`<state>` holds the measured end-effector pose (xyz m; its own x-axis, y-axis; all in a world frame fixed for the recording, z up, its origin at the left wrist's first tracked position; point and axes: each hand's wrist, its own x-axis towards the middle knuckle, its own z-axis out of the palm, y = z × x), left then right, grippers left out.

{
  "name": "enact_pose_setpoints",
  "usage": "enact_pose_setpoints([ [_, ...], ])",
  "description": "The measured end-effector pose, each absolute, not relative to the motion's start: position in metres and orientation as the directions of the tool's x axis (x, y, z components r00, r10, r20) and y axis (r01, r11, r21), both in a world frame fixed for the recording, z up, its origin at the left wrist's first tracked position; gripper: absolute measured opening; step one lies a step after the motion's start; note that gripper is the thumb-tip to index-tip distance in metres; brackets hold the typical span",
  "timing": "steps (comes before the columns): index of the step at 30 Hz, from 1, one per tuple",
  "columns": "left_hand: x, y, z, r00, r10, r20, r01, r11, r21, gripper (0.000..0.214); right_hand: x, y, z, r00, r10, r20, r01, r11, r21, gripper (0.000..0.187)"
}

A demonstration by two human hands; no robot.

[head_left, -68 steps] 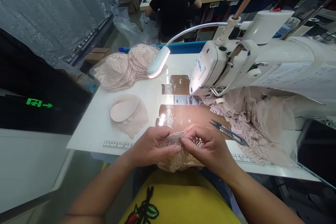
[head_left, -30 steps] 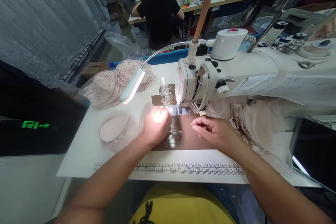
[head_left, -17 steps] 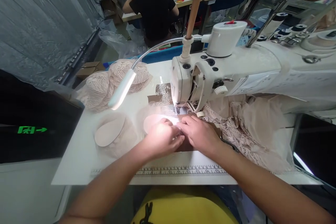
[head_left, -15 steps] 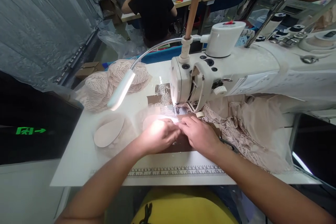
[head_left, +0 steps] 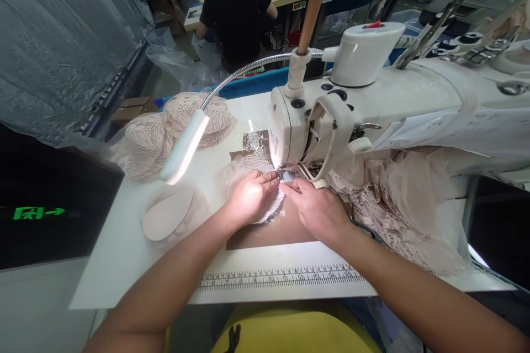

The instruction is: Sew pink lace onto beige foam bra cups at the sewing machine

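Both hands (head_left: 253, 197) palm-down at pale lace (head_left: 275, 208)

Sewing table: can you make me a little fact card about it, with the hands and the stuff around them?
Left hand: on the lace
Right hand: at the lace's right edge
Machine: white, its head just beyond the hands
Lamp: lit, on a curved metal neck
Table's left side: pale oval on sheer cloth; lace pile farther back
Table's right side: heaped fabric; scissors, partly hidden
Table's front edge: printed ruler
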<state>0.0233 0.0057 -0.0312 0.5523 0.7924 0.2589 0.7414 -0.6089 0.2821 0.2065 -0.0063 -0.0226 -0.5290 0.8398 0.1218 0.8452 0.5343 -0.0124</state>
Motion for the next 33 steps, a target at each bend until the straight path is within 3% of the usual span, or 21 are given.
enact_pose_setpoints([
  [11,0.022,0.007,-0.037,0.516,0.813,0.271,0.739,-0.582,0.340,0.033,0.207,-0.007,-0.022,-0.534,0.840,0.093,0.842,0.539,-0.028,0.046],
  [19,0.025,0.000,-0.032,0.353,0.918,0.181,0.899,-0.387,0.207,0.037,0.213,-0.008,-0.031,-0.563,0.808,0.175,0.812,0.580,-0.067,0.046],
  [23,0.020,0.000,-0.033,0.299,0.939,0.169,0.916,-0.332,0.225,0.039,0.213,-0.008,-0.034,-0.570,0.800,0.190,0.804,0.590,-0.072,0.048],
  [26,0.008,0.001,-0.026,0.296,0.950,0.102,0.892,-0.313,0.325,0.041,0.215,-0.008,-0.035,-0.579,0.783,0.229,0.782,0.612,-0.115,0.046],
  [28,-0.003,-0.004,-0.017,0.399,0.917,0.021,0.813,-0.364,0.454,0.039,0.218,-0.008,-0.035,-0.582,0.758,0.296,0.750,0.640,-0.166,0.042],
  [31,-0.015,-0.025,-0.002,0.653,0.756,-0.044,0.594,-0.475,0.649,0.035,0.221,-0.009,-0.034,-0.563,0.727,0.393,0.702,0.672,-0.235,0.036],
  [33,-0.017,-0.042,0.007,0.727,0.687,0.012,0.475,-0.516,0.713,0.036,0.222,-0.009,-0.033,-0.552,0.721,0.419,0.674,0.682,-0.284,0.032],
])
